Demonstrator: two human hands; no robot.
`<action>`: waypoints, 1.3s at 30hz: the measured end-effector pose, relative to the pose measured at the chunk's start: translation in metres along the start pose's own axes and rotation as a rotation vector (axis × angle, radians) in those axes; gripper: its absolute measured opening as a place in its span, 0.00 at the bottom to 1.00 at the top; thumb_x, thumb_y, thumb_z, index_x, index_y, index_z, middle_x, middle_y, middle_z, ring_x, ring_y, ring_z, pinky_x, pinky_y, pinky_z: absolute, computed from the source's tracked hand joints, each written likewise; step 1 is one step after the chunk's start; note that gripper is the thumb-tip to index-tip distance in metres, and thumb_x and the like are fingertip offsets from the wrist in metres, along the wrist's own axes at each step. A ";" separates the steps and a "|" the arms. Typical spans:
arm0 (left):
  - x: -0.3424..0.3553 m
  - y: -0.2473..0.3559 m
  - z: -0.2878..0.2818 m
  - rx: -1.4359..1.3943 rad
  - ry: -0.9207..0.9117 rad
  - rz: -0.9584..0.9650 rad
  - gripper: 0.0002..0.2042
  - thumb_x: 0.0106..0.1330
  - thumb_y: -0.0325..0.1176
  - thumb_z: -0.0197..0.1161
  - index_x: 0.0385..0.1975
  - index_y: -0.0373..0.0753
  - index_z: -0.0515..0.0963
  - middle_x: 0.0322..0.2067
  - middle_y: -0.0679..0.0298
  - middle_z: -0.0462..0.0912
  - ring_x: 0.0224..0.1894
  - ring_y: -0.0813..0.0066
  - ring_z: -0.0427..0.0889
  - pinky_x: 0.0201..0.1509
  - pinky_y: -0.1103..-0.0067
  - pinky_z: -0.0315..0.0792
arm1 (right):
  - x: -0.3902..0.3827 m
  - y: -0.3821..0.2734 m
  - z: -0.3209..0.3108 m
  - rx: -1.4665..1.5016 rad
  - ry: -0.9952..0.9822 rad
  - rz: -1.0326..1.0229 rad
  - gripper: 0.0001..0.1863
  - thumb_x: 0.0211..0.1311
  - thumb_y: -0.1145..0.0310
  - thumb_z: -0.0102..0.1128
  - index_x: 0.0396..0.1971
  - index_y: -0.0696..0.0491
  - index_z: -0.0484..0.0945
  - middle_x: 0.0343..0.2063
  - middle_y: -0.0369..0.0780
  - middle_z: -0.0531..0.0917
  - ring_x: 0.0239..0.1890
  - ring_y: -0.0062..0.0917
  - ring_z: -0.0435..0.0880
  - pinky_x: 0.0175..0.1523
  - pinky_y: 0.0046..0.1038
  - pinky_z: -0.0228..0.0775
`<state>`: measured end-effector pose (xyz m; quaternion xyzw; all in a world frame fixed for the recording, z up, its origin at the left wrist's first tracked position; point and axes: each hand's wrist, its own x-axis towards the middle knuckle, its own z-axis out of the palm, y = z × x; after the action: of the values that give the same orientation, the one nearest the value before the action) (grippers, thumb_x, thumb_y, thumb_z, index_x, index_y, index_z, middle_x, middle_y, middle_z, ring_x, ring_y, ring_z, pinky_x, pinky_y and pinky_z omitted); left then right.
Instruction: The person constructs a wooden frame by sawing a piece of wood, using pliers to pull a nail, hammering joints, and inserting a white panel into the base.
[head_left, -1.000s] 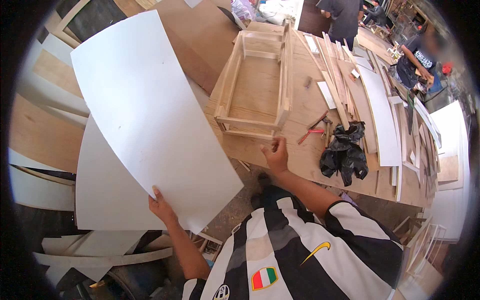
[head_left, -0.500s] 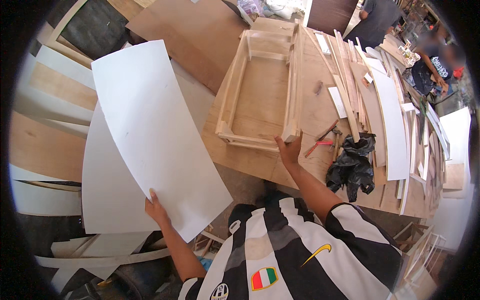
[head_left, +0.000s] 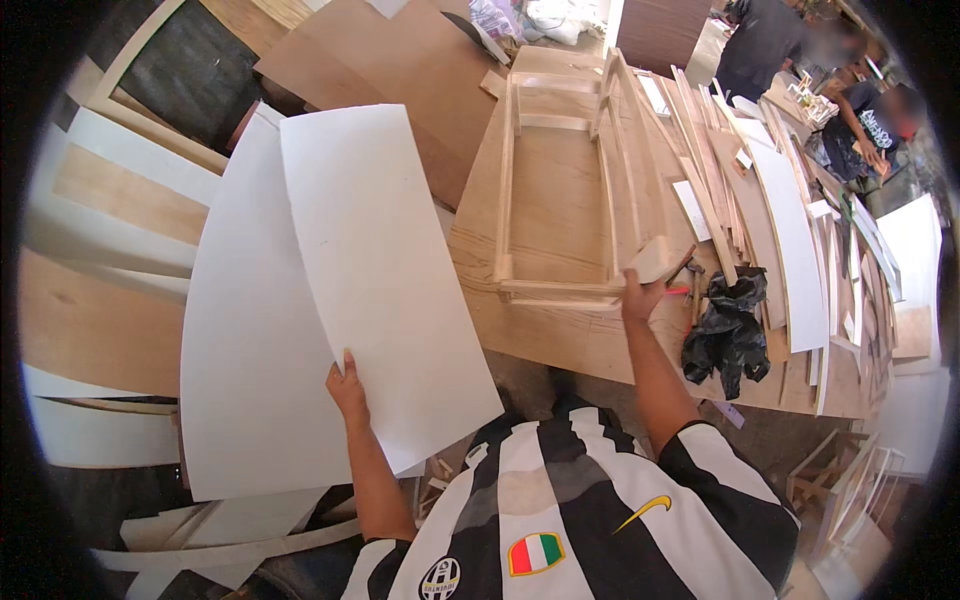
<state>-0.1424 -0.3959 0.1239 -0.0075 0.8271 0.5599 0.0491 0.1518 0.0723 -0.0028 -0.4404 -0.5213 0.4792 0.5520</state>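
My left hand (head_left: 348, 390) grips the edge of a long white panel (head_left: 380, 250), thumb on its face and the other fingers hidden behind it. The panel overlaps another large white sheet (head_left: 235, 330) at its left. My right hand (head_left: 643, 298) is closed on the near right corner of an open, rectangular wooden frame (head_left: 560, 290). This frame sits on a plywood-topped table (head_left: 560, 340), its right side standing taller than its left. Beside my right hand lie a hammer (head_left: 695, 290) and a red-handled tool (head_left: 677, 291).
A crumpled black plastic bag (head_left: 728, 335) lies on the table's near right. Wooden strips (head_left: 705, 160) and a white board (head_left: 785, 230) cover the right side. Curved panels (head_left: 105, 310) stand at far left. Two people (head_left: 865, 130) are at the back right.
The wooden frame has moved right and turned a little, with my right hand still on its corner. The white panel in my left hand has swung right, showing more of the sheet behind it.
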 end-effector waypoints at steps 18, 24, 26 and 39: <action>0.053 -0.053 0.145 0.059 -0.415 -0.078 0.24 0.76 0.49 0.64 0.46 0.26 0.81 0.40 0.59 0.86 0.41 0.71 0.79 0.48 0.72 0.75 | 0.040 -0.137 -0.042 0.169 0.212 0.037 0.20 0.49 0.87 0.67 0.46 0.66 0.82 0.42 0.42 0.87 0.45 0.29 0.85 0.54 0.29 0.74; 0.040 -0.053 0.194 0.122 -0.493 -0.164 0.23 0.76 0.47 0.65 0.46 0.26 0.82 0.40 0.59 0.87 0.41 0.72 0.80 0.48 0.73 0.76 | 0.038 -0.152 -0.063 0.175 0.259 0.065 0.20 0.49 0.88 0.66 0.46 0.66 0.82 0.42 0.42 0.86 0.44 0.29 0.86 0.53 0.28 0.76; 0.037 -0.056 0.215 0.155 -0.515 -0.168 0.22 0.76 0.46 0.65 0.48 0.26 0.82 0.41 0.59 0.87 0.41 0.72 0.81 0.49 0.73 0.76 | 0.038 -0.158 -0.070 0.172 0.279 0.051 0.19 0.50 0.88 0.66 0.46 0.65 0.82 0.42 0.42 0.87 0.43 0.29 0.86 0.52 0.29 0.77; 0.031 -0.084 0.342 -0.030 -0.588 0.001 0.19 0.76 0.42 0.65 0.49 0.28 0.80 0.47 0.57 0.87 0.48 0.69 0.83 0.54 0.72 0.75 | 0.032 -0.133 -0.058 0.270 0.186 0.158 0.21 0.48 0.89 0.69 0.46 0.63 0.83 0.42 0.40 0.87 0.44 0.26 0.86 0.53 0.28 0.77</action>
<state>-0.1427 -0.1091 -0.0824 0.1549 0.7689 0.5504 0.2863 0.2184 0.0840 0.1292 -0.4443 -0.3626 0.5440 0.6126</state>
